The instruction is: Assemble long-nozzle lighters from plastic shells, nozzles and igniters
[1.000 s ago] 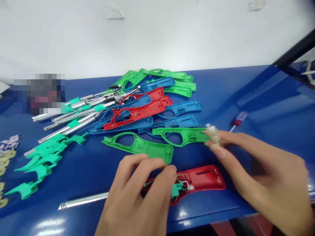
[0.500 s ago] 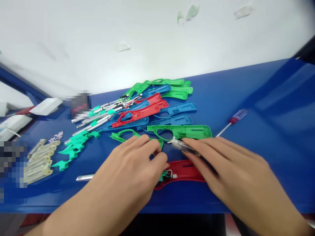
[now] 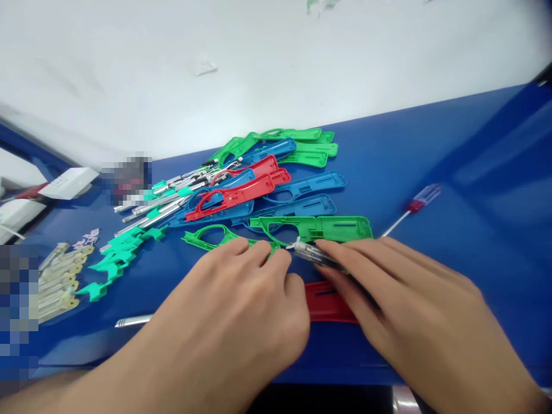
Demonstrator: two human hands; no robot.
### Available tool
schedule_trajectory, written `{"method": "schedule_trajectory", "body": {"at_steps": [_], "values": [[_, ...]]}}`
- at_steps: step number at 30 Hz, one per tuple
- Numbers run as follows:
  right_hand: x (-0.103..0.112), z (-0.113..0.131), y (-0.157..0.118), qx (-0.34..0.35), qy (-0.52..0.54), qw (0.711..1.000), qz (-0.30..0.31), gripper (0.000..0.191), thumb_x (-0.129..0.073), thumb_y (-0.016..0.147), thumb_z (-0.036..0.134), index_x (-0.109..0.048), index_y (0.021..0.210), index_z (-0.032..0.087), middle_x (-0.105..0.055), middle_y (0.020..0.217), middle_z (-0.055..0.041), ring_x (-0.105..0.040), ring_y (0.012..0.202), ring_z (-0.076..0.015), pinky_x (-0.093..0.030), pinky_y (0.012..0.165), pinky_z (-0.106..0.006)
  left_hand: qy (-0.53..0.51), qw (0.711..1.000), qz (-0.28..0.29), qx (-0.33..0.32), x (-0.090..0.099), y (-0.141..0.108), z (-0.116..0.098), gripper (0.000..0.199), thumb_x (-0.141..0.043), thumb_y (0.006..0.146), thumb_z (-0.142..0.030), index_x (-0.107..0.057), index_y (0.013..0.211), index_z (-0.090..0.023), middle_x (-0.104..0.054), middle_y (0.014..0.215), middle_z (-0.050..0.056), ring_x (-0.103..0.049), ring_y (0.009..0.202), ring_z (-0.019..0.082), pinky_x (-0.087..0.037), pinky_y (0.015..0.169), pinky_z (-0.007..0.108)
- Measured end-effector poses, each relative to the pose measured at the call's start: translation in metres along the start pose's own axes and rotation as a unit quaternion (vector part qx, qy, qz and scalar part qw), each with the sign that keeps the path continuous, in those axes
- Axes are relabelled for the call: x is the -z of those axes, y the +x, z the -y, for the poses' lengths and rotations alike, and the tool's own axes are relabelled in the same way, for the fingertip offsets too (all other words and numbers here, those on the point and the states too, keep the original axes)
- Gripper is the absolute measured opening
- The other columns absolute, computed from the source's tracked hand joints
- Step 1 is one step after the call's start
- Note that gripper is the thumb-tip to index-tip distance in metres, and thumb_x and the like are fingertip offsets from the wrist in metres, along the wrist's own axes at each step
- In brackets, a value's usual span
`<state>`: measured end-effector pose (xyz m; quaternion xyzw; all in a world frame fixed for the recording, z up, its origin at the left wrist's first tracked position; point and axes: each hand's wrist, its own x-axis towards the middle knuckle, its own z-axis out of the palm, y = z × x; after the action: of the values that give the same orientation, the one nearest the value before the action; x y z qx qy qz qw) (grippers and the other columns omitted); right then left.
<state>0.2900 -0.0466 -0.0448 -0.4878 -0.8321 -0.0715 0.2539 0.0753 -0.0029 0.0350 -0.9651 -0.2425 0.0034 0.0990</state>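
Observation:
My left hand (image 3: 248, 310) is closed, fingers curled down over the left part of a red lighter handle shell (image 3: 325, 302); what its fingertips hold is hidden behind the hand. To the left, a silver metal tube (image 3: 133, 321) sticks out from behind my left forearm. Between the thumb and fingers of my right hand (image 3: 414, 305) is a clear lighter fuel tank (image 3: 317, 254) with a white tip pointing left. It is held above the red shell. Just beyond both hands lie green handle shells (image 3: 340, 228).
A screwdriver (image 3: 416, 205) lies at the right. Further back are piled blue (image 3: 308, 210) and red shells (image 3: 252, 192) and metal rods with wires (image 3: 172, 201). At the left are teal triggers (image 3: 116, 259), clear fuel tanks (image 3: 62, 282) and a white box (image 3: 69, 183).
My left hand has moved slightly right and turned over the red shell, covering the teal piece and white wire seen before. The right hand keeps the fuel tank. The view has shifted slightly.

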Motion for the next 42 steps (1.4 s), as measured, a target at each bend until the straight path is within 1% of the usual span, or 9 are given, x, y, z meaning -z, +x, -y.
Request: {"method": "schedule_trajectory", "body": {"at_steps": [4, 10, 16, 19, 23, 27, 32, 37, 42], "values": [[-0.002, 0.001, 0.003, -0.003, -0.002, 1.0, -0.015, 0.031, -0.05, 0.108, 0.014, -0.065, 0.135, 0.011, -0.078, 0.118, -0.0117, -0.074, 0.1, -0.0322, -0.059, 0.083, -0.05, 0.001, 1.0, 0.003, 0.002, 0.001, 0.001, -0.006, 0.026, -0.057, 0.061, -0.004, -0.071, 0.074, -0.021, -0.067, 0.068, 0.006, -0.063, 0.055, 0.027, -0.049, 0.047, 0.039], [-0.005, -0.001, 0.003, 0.008, -0.009, 1.0, -0.016, 0.032, -0.049, 0.108, 0.013, -0.064, 0.136, 0.011, -0.078, 0.12, -0.0126, -0.073, 0.103, -0.0332, -0.058, 0.086, -0.049, -0.008, 1.0, 0.021, -0.021, 0.0, 0.0, -0.002, 0.023, -0.06, 0.058, -0.004, -0.061, 0.068, -0.026, -0.058, 0.063, 0.002, -0.051, 0.049, 0.023, -0.029, 0.043, 0.037], [-0.001, -0.002, -0.001, 0.002, 0.0, 1.0, 0.003, 0.038, -0.051, 0.104, 0.009, -0.06, 0.141, 0.013, -0.076, 0.122, -0.0116, -0.071, 0.101, -0.03, -0.059, 0.083, -0.046, -0.004, 0.997, 0.076, -0.03, -0.009, -0.017, 0.006, 0.024, -0.059, 0.073, -0.009, -0.056, 0.084, -0.03, -0.059, 0.079, 0.001, -0.048, 0.062, 0.025, -0.029, 0.055, 0.037], [-0.001, -0.002, -0.001, 0.001, 0.003, 1.0, 0.01, 0.04, -0.051, 0.104, 0.008, -0.059, 0.142, 0.013, -0.075, 0.124, -0.0107, -0.071, 0.101, -0.0291, -0.059, 0.083, -0.045, -0.015, 0.996, 0.086, -0.024, -0.009, -0.02, 0.006, 0.024, -0.056, 0.074, -0.007, -0.055, 0.084, -0.029, -0.058, 0.08, 0.001, -0.046, 0.062, 0.024, -0.026, 0.056, 0.037], [-0.002, -0.001, 0.0, 0.003, 0.002, 1.0, 0.013, 0.039, -0.051, 0.105, 0.009, -0.059, 0.143, 0.014, -0.075, 0.123, -0.0104, -0.071, 0.102, -0.0296, -0.058, 0.08, -0.045, -0.024, 0.997, 0.062, -0.031, -0.002, -0.014, 0.005, 0.021, -0.053, 0.073, -0.007, -0.054, 0.076, -0.027, -0.055, 0.072, 0.002, -0.04, 0.053, 0.021, -0.02, 0.051, 0.038], [-0.003, -0.001, 0.003, 0.002, -0.003, 1.0, 0.002, 0.033, -0.049, 0.108, 0.012, -0.061, 0.139, 0.012, -0.076, 0.121, -0.012, -0.073, 0.099, -0.0299, -0.058, 0.082, -0.047, -0.022, 0.999, 0.016, -0.043, 0.001, -0.005, 0.003, 0.024, -0.049, 0.072, -0.003, -0.057, 0.066, -0.025, -0.054, 0.061, 0.002, -0.037, 0.044, 0.019, -0.018, 0.044, 0.037], [-0.001, 0.001, 0.007, -0.009, -0.006, 0.999, -0.03, 0.027, -0.05, 0.112, 0.02, -0.068, 0.13, 0.012, -0.079, 0.112, -0.0099, -0.074, 0.095, -0.0305, -0.055, 0.08, -0.048, -0.018, 0.999, -0.044, 0.001, 0.001, 0.003, -0.003, 0.03, -0.048, 0.075, 0.001, -0.058, 0.059, -0.022, -0.054, 0.054, 0.002, -0.04, 0.037, 0.018, -0.019, 0.038, 0.034], [-0.001, 0.003, 0.009, -0.008, -0.002, 1.0, -0.027, 0.027, -0.049, 0.112, 0.019, -0.068, 0.129, 0.012, -0.078, 0.113, -0.0092, -0.074, 0.098, -0.0299, -0.053, 0.081, -0.046, -0.014, 0.999, -0.043, -0.011, 0.001, 0.003, -0.002, 0.029, -0.051, 0.077, -0.001, -0.057, 0.057, -0.022, -0.053, 0.054, 0.001, -0.039, 0.035, 0.017, -0.016, 0.037, 0.034], [0.0, 0.002, 0.008, -0.007, -0.007, 1.0, -0.021, 0.027, -0.051, 0.111, 0.017, -0.067, 0.132, 0.012, -0.077, 0.115, -0.0082, -0.072, 0.1, -0.0288, -0.052, 0.083, -0.044, -0.042, 0.999, -0.009, -0.033, 0.0, -0.005, 0.003, 0.025, -0.055, 0.078, -0.003, -0.057, 0.063, -0.022, -0.052, 0.059, 0.0, -0.04, 0.042, 0.018, -0.014, 0.041, 0.035]]}}
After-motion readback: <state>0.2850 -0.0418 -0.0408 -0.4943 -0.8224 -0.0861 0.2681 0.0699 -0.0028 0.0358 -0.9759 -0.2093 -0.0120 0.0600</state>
